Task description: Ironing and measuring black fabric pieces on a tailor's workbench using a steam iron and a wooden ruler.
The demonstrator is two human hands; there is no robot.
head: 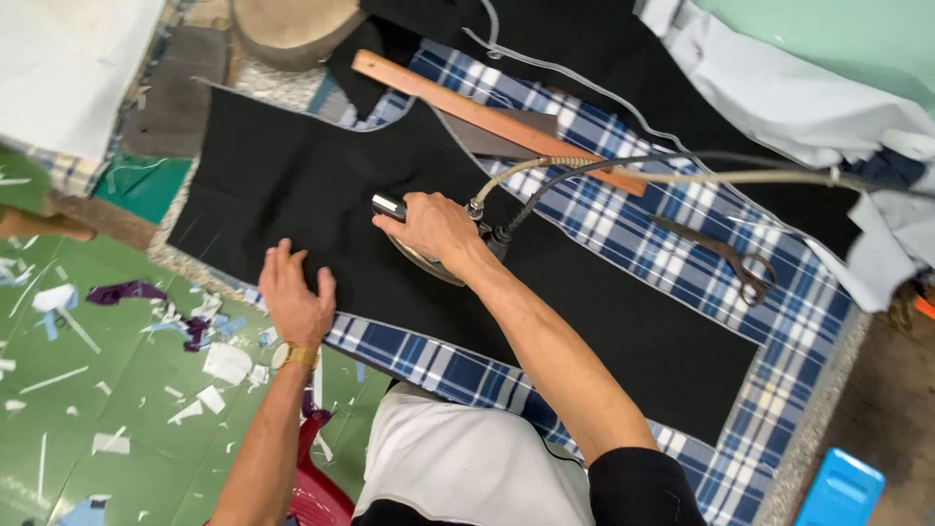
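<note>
Floor (88, 390): green, at the far left, strewn with white, blue and purple fabric scraps.
Wristwatch (295, 356): gold-coloured band on the left wrist.
Left hand (295, 297): open, fingers spread, palm flat on the near-left edge of the black fabric; it grips nothing.
Black fabric (321, 175): large cut panel lying flat across the counter, running from upper left to lower right over the plaid cover.
Iron (421, 255): metal-soled, resting on the black fabric near its middle, mostly hidden under the right hand; its handle end shows just left of the knuckles.
Right hand (433, 229): closed around the iron's handle, well apart from the left hand.
Cord and hose (623, 168): a dark cord and a pale hose lead from the iron's rear toward the right edge.
Wooden strip (487, 119): long, lying diagonally behind the iron.
Plaid cover (682, 244): blue and white checks, padding the counter.
Scissors (726, 258): dark, lying closed on the plaid cover, to the right of the iron.
Blue object (842, 487): plastic, at the lower right corner.
</note>
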